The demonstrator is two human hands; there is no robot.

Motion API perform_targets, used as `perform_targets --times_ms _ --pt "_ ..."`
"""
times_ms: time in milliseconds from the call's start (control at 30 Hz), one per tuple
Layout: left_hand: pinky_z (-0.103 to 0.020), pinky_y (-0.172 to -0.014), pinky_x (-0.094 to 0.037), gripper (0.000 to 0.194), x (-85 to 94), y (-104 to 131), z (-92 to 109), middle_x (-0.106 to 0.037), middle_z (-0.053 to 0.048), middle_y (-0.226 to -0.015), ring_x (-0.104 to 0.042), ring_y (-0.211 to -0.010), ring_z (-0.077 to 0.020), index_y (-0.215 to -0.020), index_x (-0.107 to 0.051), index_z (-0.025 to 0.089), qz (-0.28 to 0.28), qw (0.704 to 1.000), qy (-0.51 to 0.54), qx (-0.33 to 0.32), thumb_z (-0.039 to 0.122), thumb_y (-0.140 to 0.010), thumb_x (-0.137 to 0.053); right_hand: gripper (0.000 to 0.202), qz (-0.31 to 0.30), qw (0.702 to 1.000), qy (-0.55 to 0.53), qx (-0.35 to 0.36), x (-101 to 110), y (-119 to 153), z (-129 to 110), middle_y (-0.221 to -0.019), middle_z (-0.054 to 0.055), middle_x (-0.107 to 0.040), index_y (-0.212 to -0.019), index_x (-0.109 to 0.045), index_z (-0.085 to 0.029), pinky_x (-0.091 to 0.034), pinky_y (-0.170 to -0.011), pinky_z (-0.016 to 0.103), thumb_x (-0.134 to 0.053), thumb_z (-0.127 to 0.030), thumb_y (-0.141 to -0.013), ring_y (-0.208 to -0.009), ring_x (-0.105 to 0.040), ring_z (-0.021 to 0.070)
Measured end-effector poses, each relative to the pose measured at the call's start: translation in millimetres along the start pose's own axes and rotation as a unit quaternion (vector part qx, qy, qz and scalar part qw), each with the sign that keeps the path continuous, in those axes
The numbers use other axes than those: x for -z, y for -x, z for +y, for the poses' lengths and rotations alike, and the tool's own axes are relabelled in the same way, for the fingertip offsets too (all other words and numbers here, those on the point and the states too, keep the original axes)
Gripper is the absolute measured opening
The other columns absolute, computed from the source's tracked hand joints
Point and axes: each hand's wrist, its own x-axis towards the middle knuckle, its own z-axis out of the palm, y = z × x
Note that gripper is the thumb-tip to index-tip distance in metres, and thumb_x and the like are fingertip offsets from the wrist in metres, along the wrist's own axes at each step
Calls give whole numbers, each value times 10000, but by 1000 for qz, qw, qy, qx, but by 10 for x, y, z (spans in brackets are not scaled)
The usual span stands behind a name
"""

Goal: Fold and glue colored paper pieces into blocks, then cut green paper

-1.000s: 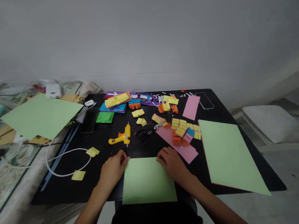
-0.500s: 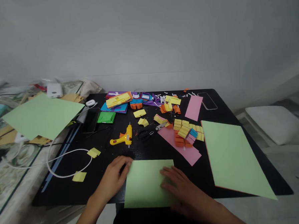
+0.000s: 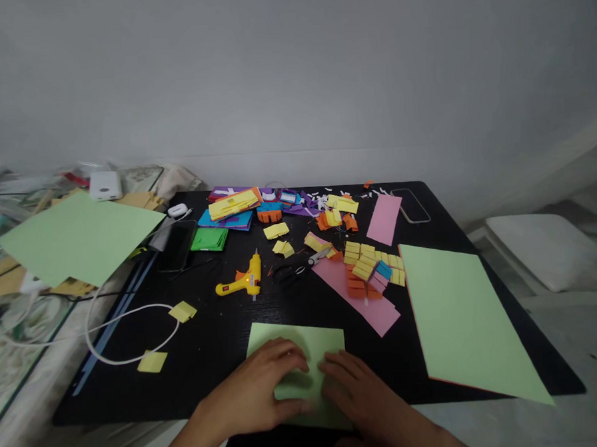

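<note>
A light green sheet of paper (image 3: 304, 335) lies at the front edge of the black table, below both hands. My left hand (image 3: 267, 385) rests over its left half, fingers bent and apart, thumb stretched toward the middle. My right hand (image 3: 360, 387) lies on the sheet's right side with its fingers spread; its thumb and lower part are dark and blurred. Beyond the sheet sit a yellow glue gun (image 3: 242, 280) and black-handled scissors (image 3: 301, 267). Folded yellow and orange paper pieces (image 3: 365, 267) are piled on a pink paper strip (image 3: 381, 317).
On the right, a larger green sheet (image 3: 468, 314) overhangs the table edge. Another green sheet (image 3: 83, 235) lies at the left over clutter. A white cable (image 3: 135, 361) loops near yellow paper scraps (image 3: 152, 362). Coloured paper stacks (image 3: 232, 203) and a phone (image 3: 177, 245) stand farther back.
My left hand has moved right, from the sheet's left edge to over its middle. The sheet has turned slightly. My right hand stays near its right side, and the view has shifted a little.
</note>
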Motion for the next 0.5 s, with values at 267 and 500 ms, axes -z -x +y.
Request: perform_targets --times_ms 267,500 --pt "-472 -1147 -471 370 -111 -30 12 -642 -73 -1333 -584 -1288 -300 -1142 -657 257 -3 998 -54 -24 235 -811 -821 315 28 995 91 -2 -105 -74 -13 -1541 240 -556 -1246 -676 -112 -381 -1225 626 -663 -183 -939 -1517 -416 418" --pt "-472 -1064 -492 380 -154 -78 66 -685 -87 -1197 -628 -1181 -322 -1091 -688 221 -9 996 -83 -19 390 -798 -858 148 24 999 -27 11 278 -114 62 -1200 49 -782 -1022 -748 -231 -474 -1143 427 -646 -133 -976 -1308 -640 242"
